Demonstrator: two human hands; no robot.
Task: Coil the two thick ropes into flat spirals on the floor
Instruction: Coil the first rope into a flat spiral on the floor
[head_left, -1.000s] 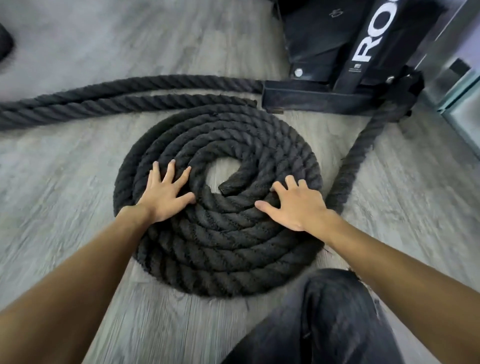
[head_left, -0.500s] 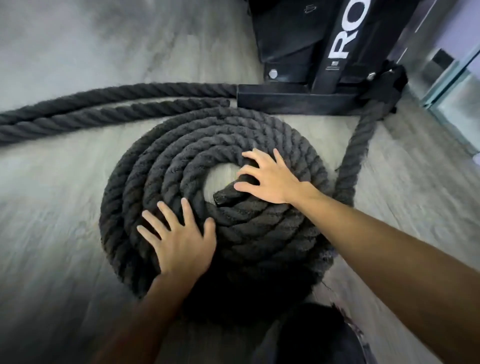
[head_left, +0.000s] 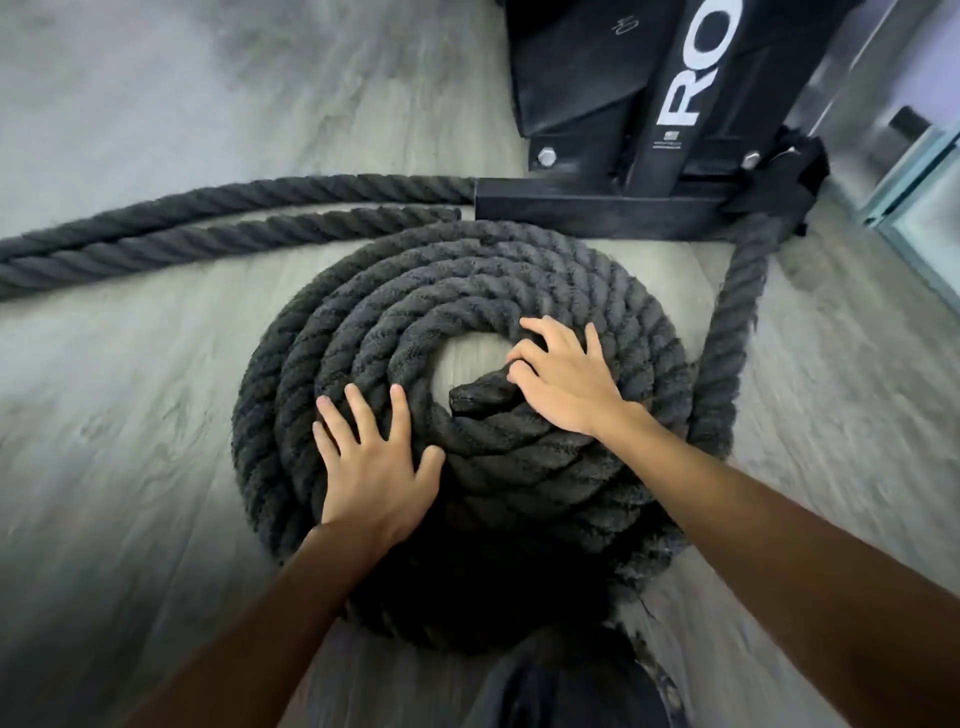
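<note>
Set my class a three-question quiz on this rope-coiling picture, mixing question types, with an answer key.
1. True or false: the left hand lies flat on the coiled rope.
2. The right hand sits nearest: A) the inner rope end, B) the black frame, C) the bare floor.
3. Fill in: the uncoiled rope runs off the picture's ___ edge.
Key: 1 true; 2 A; 3 left.

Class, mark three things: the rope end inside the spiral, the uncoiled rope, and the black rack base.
rope end (head_left: 470, 402): head view, on its cut tip.
uncoiled rope (head_left: 208, 244): head view, mid-length of the nearer strand.
rack base (head_left: 597, 208): head view, on the horizontal floor bar.
</note>
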